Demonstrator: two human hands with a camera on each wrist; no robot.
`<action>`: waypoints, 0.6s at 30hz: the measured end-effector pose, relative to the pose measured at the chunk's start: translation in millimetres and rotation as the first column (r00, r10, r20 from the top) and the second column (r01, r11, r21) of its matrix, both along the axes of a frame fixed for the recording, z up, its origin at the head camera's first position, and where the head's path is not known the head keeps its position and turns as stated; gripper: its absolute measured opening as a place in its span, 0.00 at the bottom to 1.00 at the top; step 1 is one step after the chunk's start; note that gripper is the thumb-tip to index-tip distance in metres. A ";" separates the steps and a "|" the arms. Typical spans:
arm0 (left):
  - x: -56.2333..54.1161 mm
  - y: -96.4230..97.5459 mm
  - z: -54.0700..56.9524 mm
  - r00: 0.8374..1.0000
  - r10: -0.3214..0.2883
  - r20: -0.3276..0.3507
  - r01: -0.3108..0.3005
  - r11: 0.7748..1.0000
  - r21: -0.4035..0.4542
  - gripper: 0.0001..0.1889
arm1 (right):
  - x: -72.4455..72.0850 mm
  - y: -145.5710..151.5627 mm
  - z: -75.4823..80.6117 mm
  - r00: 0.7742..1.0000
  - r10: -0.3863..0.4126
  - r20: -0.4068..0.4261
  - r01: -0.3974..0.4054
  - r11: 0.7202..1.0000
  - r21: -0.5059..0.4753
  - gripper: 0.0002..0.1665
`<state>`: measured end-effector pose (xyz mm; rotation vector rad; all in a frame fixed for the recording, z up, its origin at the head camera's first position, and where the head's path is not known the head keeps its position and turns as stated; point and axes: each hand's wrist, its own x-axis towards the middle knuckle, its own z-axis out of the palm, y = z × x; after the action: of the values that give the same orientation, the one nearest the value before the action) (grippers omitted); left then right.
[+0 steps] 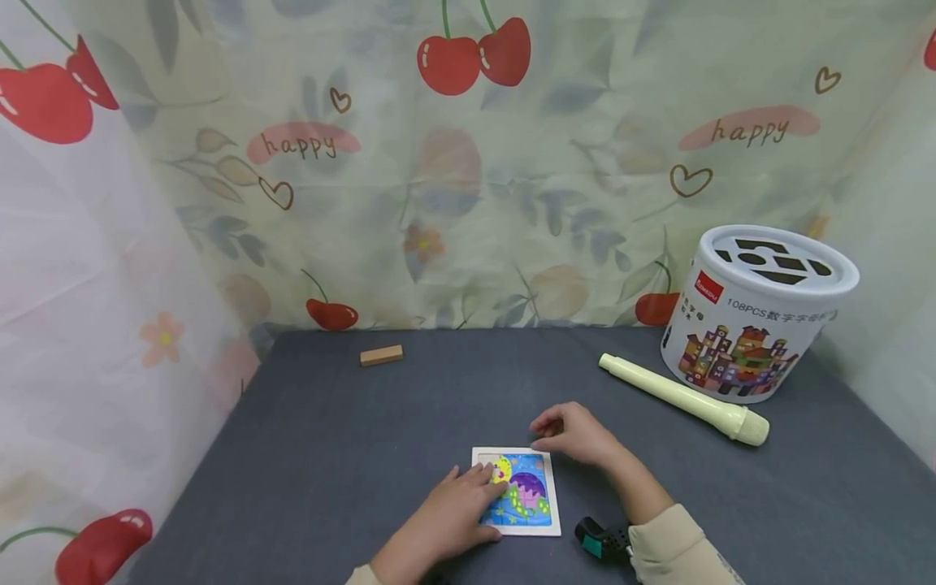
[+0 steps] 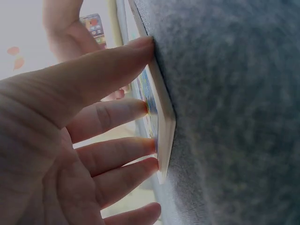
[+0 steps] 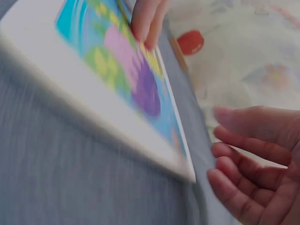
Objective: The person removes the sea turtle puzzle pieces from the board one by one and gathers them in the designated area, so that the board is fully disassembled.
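A square picture puzzle (image 1: 522, 487) in a white frame lies flat on the dark cloth, showing a yellow, purple and green cartoon creature on blue. My left hand (image 1: 457, 508) rests on its left side, fingers spread over the picture. In the left wrist view the thumb (image 2: 140, 43) touches the frame's edge and the fingertips meet the puzzle's face. Just off the top right corner hovers my right hand (image 1: 578, 435), its fingers loosely bent. The right wrist view shows nothing between that hand's thumb and fingers (image 3: 239, 180), apart from the puzzle.
A pale yellow toy microphone (image 1: 680, 396) lies to the right, before a white block bucket (image 1: 753, 317) with a shape-sorter lid. Toward the back left is a small wooden block (image 1: 381, 355). A black strapped device (image 1: 601, 539) sits by the right forearm. Printed curtains surround the table.
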<state>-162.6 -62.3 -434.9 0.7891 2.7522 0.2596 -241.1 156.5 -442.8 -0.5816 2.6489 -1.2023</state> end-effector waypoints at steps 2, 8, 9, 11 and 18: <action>-0.8 0.7 -0.5 1.000 0.002 0.018 -0.002 1.000 -0.009 0.29 | -0.3 -8.2 0.8 0.999 0.048 0.008 -0.048 0.999 0.023 0.14; -3.0 1.8 -3.0 0.998 0.006 0.059 -0.005 1.000 -0.027 0.29 | 1.9 -27.8 1.2 0.993 0.099 0.064 -0.102 0.994 0.044 0.10; -3.1 1.7 -3.7 0.998 0.005 0.061 -0.003 1.000 -0.026 0.29 | 2.5 -30.2 0.7 0.993 0.097 0.067 -0.100 0.994 0.046 0.09; -2.9 1.0 -4.6 0.998 -0.001 0.056 0.002 1.000 -0.025 0.29 | 3.8 -34.1 -0.5 0.993 0.092 0.069 -0.096 0.994 0.048 0.07; -1.2 -0.2 -5.2 0.999 -0.018 0.029 0.019 1.000 -0.023 0.28 | 7.1 -39.9 -3.2 0.996 0.067 0.066 -0.071 0.996 0.053 0.06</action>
<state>-163.8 -62.5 -440.1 0.7984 2.7143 0.2331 -234.0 116.6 -446.0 -0.6096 2.5778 -1.1057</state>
